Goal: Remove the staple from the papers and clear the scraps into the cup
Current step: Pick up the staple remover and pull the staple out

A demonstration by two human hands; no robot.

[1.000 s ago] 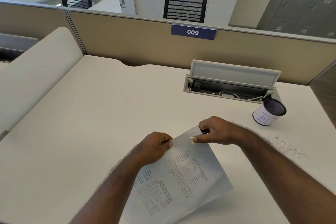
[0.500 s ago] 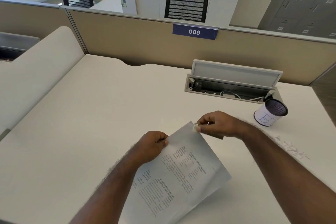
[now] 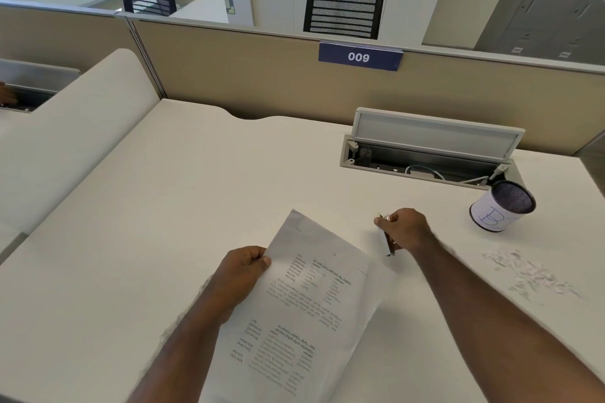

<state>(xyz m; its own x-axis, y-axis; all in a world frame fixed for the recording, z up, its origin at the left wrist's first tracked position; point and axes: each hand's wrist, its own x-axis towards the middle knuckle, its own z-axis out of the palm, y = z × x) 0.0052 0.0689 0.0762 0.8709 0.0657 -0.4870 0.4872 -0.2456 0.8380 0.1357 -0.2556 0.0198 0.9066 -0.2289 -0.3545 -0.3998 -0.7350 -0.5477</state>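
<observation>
Printed papers (image 3: 304,298) are held above the white desk by my left hand (image 3: 244,267), which grips their left edge. My right hand (image 3: 404,229) is off to the right of the sheets, closed around a small metal staple remover (image 3: 388,244) whose tip points down. Whether a staple sits in the tool is too small to tell. A mesh cup (image 3: 502,206) wrapped in white paper stands at the right. White paper scraps (image 3: 530,275) lie scattered on the desk in front of the cup.
An open cable tray (image 3: 425,154) with its lid up and wires inside sits behind the cup. A beige partition (image 3: 262,82) with a "009" sign closes the desk's far side. A curved divider (image 3: 75,121) borders the left.
My right hand has pulled away from the papers' top corner toward the right, with the staple remover in it. The papers have settled lower in my left hand.
</observation>
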